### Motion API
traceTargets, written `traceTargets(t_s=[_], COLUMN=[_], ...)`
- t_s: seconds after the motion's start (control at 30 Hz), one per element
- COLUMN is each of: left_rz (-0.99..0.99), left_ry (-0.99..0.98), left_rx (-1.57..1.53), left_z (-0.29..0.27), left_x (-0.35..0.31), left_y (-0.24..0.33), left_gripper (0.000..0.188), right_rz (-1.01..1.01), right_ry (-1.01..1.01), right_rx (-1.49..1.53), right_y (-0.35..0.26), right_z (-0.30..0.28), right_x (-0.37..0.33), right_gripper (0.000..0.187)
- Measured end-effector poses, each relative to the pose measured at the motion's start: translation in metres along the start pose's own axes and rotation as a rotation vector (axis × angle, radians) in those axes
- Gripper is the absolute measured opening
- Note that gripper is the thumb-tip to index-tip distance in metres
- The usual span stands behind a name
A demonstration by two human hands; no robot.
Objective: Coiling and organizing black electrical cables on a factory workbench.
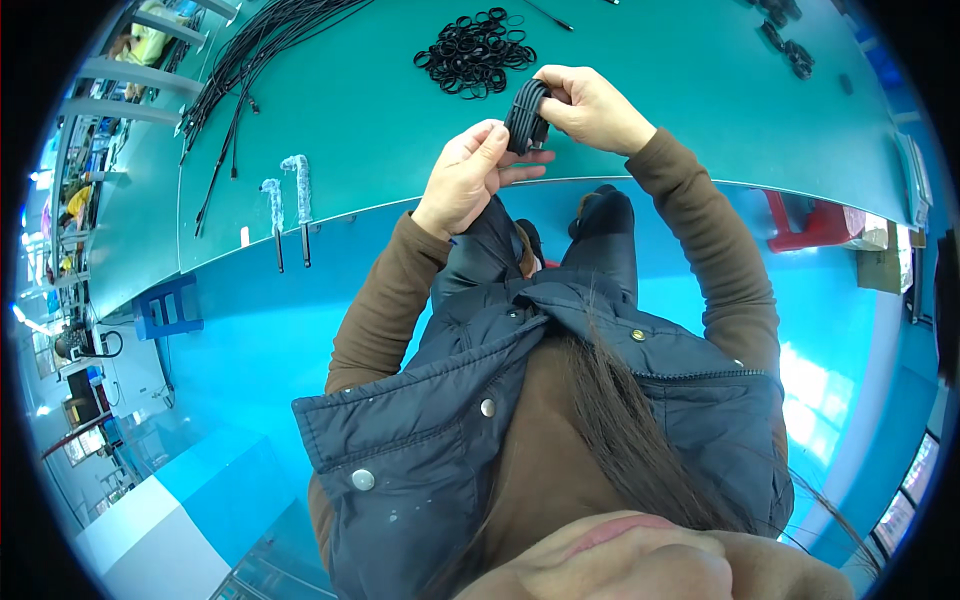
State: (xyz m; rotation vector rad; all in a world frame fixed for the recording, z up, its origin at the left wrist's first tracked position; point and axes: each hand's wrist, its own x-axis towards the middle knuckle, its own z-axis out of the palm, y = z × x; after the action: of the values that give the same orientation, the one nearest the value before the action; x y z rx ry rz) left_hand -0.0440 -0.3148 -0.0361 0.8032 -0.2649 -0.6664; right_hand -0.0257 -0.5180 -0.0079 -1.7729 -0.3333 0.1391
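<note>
A black cable, wound into a tight flat coil, is held up between my hands above the table's near edge. My left hand pinches the coil's left side between thumb and fingers, with the lower fingers stretched out under it. On the upper right, my right hand has its fingers closed on the coil's top end. What looks like a metal plug end shows at the bottom of the coil. Just beyond my hands lies a pile of small black rings, like rubber bands, on the green table.
Long loose black cables lie at the far left. Two thin black tools with plastic-wrapped ends rest near the left front edge. Several coiled black bundles sit at the far right. A red stool stands under the table's right side.
</note>
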Motion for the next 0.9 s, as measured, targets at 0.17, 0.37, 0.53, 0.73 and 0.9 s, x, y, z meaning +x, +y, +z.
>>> traceTargets(t_s=[0.17,0.37,0.53,0.73,0.9], left_rz=[0.039,0.083,0.098,0.124,0.119], left_ry=[-0.01,0.036,0.058,0.05,0.059], left_rx=[0.131,0.161,0.26,0.34,0.378], left_z=[-0.001,0.0,-0.003,-0.006,-0.002], left_x=[0.002,0.003,0.006,0.007,0.004], left_y=[-0.001,-0.007,-0.015,-0.021,-0.016], left_gripper=[0.027,0.025,0.023,0.021,0.021], right_rz=[0.144,0.168,0.25,0.374,0.127], right_ry=[0.031,0.075,0.116,0.132,0.234], right_rx=[0.144,0.116,0.083,0.281,0.297], right_y=[-0.002,0.01,0.007,0.012,0.029], right_z=[0.001,0.009,0.015,0.023,0.018], right_x=[-0.008,-0.017,-0.019,-0.025,-0.026], right_gripper=[0.01,0.014,0.016,0.017,0.018])
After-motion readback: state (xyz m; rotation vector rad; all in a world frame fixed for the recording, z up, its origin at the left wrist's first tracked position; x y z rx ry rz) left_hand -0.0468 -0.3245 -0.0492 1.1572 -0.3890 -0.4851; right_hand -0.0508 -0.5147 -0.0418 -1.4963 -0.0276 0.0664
